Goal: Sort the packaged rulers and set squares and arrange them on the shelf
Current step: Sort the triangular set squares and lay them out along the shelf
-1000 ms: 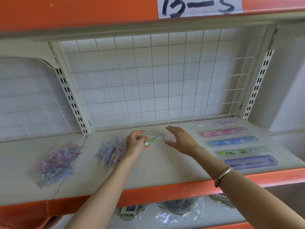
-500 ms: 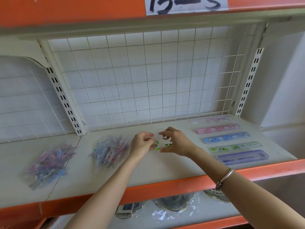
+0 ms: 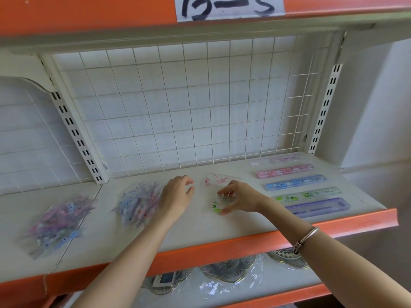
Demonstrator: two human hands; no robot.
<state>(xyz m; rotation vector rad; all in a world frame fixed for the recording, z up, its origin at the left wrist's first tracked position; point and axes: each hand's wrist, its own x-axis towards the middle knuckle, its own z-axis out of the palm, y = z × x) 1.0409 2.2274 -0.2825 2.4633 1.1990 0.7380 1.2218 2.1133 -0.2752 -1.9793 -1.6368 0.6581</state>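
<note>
In right hand — green set square.

Free shelf front btw packet pile & ruler row; wire grid behind, upper shelf overhead

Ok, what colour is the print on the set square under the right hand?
Green, on the clear set square; head view.

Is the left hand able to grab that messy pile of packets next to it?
Probably yes. The left hand is empty, fingers loosely curled, right at the edge of the pile of packets, and nothing lies between them.
</note>
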